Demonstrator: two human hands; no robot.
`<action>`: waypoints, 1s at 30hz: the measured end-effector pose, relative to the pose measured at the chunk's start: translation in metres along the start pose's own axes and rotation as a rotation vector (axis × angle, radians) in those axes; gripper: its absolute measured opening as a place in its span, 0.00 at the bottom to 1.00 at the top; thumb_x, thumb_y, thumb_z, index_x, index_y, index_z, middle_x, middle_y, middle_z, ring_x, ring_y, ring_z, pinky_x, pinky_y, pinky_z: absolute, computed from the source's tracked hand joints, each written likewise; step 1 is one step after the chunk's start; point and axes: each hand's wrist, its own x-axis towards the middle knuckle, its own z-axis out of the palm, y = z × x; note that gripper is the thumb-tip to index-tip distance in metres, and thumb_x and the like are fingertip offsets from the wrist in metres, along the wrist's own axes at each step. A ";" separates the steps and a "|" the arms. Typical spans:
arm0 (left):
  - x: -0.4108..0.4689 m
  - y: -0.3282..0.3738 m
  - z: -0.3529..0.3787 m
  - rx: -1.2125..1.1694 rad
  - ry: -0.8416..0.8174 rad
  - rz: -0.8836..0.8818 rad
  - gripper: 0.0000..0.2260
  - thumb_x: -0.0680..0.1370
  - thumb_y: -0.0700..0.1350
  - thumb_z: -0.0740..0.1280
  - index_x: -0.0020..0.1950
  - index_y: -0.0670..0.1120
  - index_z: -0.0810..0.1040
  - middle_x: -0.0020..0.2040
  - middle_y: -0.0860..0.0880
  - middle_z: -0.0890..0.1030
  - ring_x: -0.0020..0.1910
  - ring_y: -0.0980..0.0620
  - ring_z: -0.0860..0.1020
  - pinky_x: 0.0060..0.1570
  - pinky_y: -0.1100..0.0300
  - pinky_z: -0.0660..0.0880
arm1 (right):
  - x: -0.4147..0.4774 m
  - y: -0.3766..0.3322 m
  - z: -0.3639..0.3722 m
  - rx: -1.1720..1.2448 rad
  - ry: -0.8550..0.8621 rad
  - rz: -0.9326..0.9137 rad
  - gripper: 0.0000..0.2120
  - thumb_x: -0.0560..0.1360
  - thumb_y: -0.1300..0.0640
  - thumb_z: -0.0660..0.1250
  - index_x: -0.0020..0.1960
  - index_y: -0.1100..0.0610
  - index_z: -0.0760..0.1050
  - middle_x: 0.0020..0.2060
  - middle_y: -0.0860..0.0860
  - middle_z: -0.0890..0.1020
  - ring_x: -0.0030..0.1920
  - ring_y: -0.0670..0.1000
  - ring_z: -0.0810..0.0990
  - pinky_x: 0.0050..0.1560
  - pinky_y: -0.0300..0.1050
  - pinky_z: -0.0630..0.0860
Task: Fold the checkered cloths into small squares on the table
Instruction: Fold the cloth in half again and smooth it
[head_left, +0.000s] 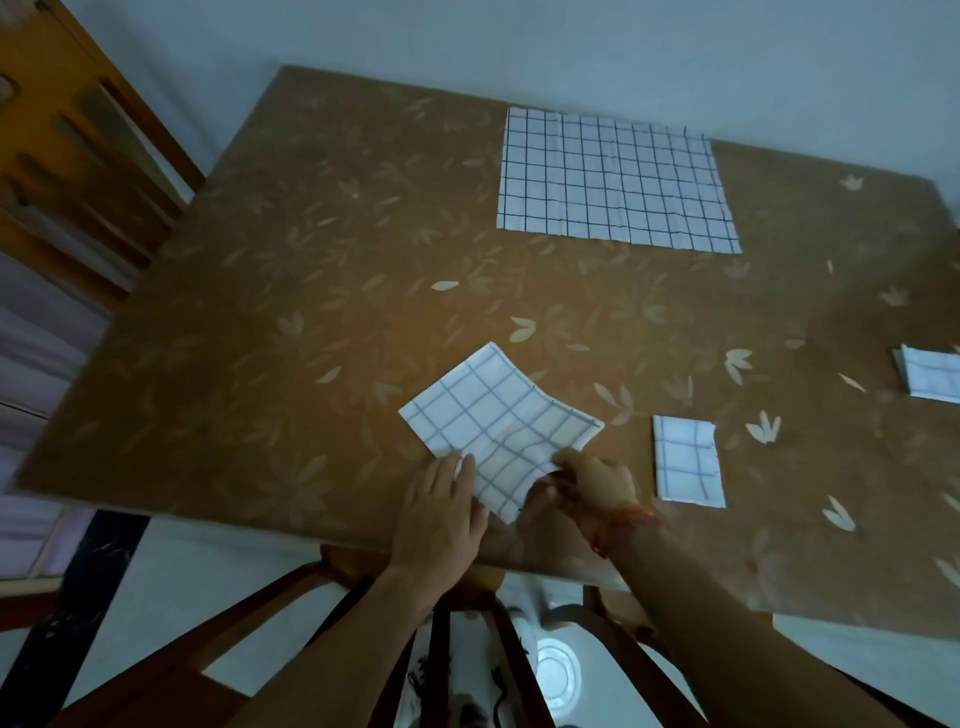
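Observation:
A partly folded white cloth with blue checks (493, 415) lies near the front edge of the brown leaf-patterned table (311, 291). My left hand (441, 512) rests flat on its near left edge with straight fingers. My right hand (595, 480) pinches the cloth's near right edge, which is lifted and curled. A small folded checkered square (687, 460) lies just right of my right hand. Another folded one (930, 373) sits at the right frame edge. A large unfolded checkered cloth (615, 179) lies flat at the table's far side.
A wooden chair (88, 156) stands at the table's left far side. Another chair's dark wooden frame (457, 623) is below the table's front edge, between my forearms. A pale wall runs behind the table.

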 end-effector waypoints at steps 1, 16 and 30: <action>0.000 -0.001 -0.001 0.001 0.006 -0.009 0.29 0.73 0.51 0.70 0.71 0.42 0.69 0.68 0.43 0.74 0.68 0.44 0.71 0.64 0.49 0.70 | -0.006 0.005 0.001 0.015 -0.009 0.019 0.04 0.68 0.67 0.71 0.40 0.67 0.77 0.32 0.62 0.79 0.27 0.56 0.77 0.33 0.48 0.76; -0.014 -0.037 -0.011 0.046 0.037 0.037 0.27 0.65 0.35 0.75 0.64 0.47 0.78 0.57 0.50 0.80 0.60 0.47 0.76 0.58 0.50 0.73 | -0.030 0.028 -0.023 -0.452 -0.237 -0.421 0.35 0.65 0.73 0.69 0.67 0.49 0.67 0.41 0.54 0.85 0.41 0.54 0.85 0.41 0.42 0.79; -0.039 -0.062 -0.016 -0.011 0.138 0.188 0.24 0.62 0.32 0.75 0.56 0.45 0.80 0.54 0.50 0.81 0.56 0.50 0.77 0.58 0.54 0.70 | -0.004 0.040 -0.033 -1.213 -0.196 -1.063 0.08 0.65 0.61 0.70 0.43 0.56 0.83 0.50 0.52 0.84 0.49 0.55 0.81 0.50 0.43 0.77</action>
